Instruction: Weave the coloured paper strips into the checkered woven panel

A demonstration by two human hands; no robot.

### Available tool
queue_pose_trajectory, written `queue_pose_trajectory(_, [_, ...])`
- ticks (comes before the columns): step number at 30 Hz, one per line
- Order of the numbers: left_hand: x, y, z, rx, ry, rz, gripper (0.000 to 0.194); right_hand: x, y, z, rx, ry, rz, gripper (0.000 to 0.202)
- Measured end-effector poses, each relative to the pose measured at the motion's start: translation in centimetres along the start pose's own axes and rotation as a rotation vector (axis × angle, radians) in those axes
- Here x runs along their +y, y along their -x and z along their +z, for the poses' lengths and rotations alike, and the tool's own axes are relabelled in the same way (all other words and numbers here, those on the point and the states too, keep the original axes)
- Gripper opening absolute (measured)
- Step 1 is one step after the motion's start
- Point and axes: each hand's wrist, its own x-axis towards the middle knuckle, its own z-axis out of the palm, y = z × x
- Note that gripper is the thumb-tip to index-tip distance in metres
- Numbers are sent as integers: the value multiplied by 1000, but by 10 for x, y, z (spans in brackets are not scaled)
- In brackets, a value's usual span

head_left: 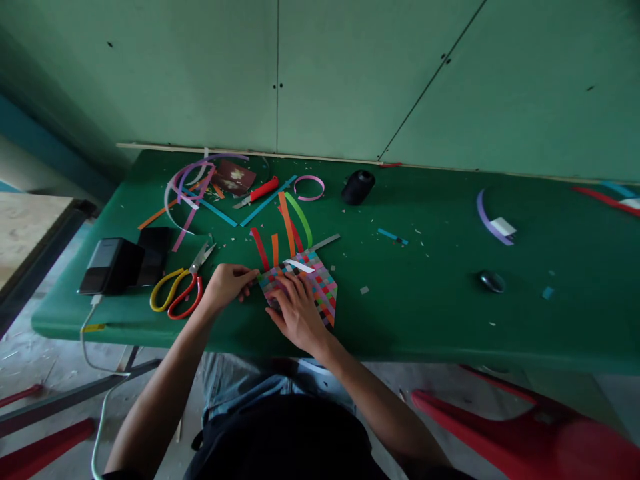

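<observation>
A multicoloured checkered mat woven from strips (326, 287) lies near the front edge of the green table. Loose red, orange and green strip ends (285, 223) stick out from its far side, and a grey strip (326, 241) juts to the right. My left hand (227, 287) pinches the mat's left corner between thumb and fingertips. Across the mat rests my right hand (300, 312), palm down with its fingers spread, covering part of the weave. A short white strip (300, 266) lies on top, just beyond the right fingers.
Left of my hands are scissors (187, 283) and a black power bank (111, 267) with a white cable. Behind lie a red-handled knife (261, 191), loose strips (193, 190) and a black thread spool (358, 187). A dark oval object (491, 281) sits right; a red chair (525, 427) stands below.
</observation>
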Motion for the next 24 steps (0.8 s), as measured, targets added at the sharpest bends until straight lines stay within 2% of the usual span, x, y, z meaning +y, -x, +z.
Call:
queue_pose_trajectory(6, [-7, 1, 5, 9, -19, -9, 36, 1, 1, 1, 9, 1, -6, 23])
queue_pose_trajectory(13, [-8, 8, 11, 60, -146, 37, 34, 1, 1, 2, 10, 4, -10, 23])
queue_pose_trajectory(24, [-6, 4, 10, 25, 4, -19, 38, 3, 2, 3, 14, -11, -12, 24])
